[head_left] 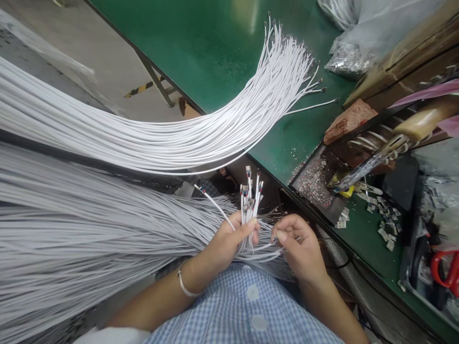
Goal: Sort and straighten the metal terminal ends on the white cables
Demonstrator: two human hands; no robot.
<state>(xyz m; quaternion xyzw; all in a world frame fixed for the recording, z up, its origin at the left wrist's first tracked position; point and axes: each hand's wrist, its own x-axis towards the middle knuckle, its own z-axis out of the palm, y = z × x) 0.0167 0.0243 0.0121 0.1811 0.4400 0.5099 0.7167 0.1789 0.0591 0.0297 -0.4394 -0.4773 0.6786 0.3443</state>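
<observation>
My left hand (pixel 238 231) is closed round a small bunch of white cables (pixel 250 200) whose metal connector ends stick up above the fingers. One of these cables (pixel 217 203) leans out to the left, its tip showing coloured wires. To the right, my right hand (pixel 296 241) pinches the end of a single white cable (pixel 264 247) between thumb and fingers. Beneath both hands lies a thick bundle of greyish-white cables (pixel 143 224) running off to the left.
A large white cable bundle (pixel 215 138) curves across the green table (pixel 201 52). On the right are a soldering iron (pixel 373 162), a tray of solder bits (pixel 319 181), a reddish brick (pixel 349 119), loose metal connectors (pixel 387 220), red-handled scissors (pixel 444 272) and plastic bags (pixel 358 43).
</observation>
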